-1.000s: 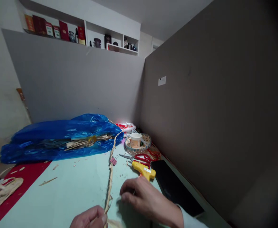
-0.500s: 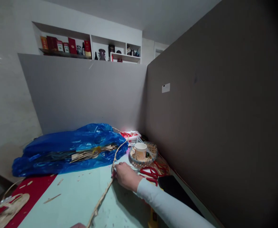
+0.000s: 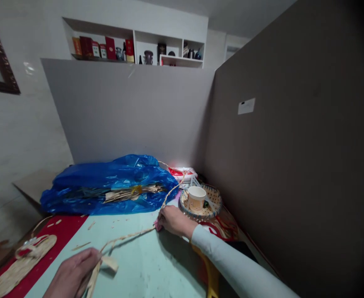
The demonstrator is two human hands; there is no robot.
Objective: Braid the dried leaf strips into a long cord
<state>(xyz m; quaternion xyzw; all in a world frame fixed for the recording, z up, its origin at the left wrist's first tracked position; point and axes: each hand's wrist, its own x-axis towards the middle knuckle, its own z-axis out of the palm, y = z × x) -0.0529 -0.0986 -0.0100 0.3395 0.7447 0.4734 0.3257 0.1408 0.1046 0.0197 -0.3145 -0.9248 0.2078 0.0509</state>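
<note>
Two hands on a braided straw cord

The right hand [image 3: 173,219] was curled, fingertips pinching a pink clip [image 3: 157,226] on the braided cord [image 3: 128,237] near the surface's [image 3: 157,269] far edge. The left hand [image 3: 73,275], closed around the cord's loose near end, lay by the near edge. Just beyond lay a blue plastic bag [image 3: 107,182]; a paper cup [image 3: 196,198] stood in a woven tray [image 3: 214,198] toward the far right corner.

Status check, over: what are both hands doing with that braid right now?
Left hand grips braid near end. Right hand pinches it at pink clip. Blue bag and cup close behind.
</note>
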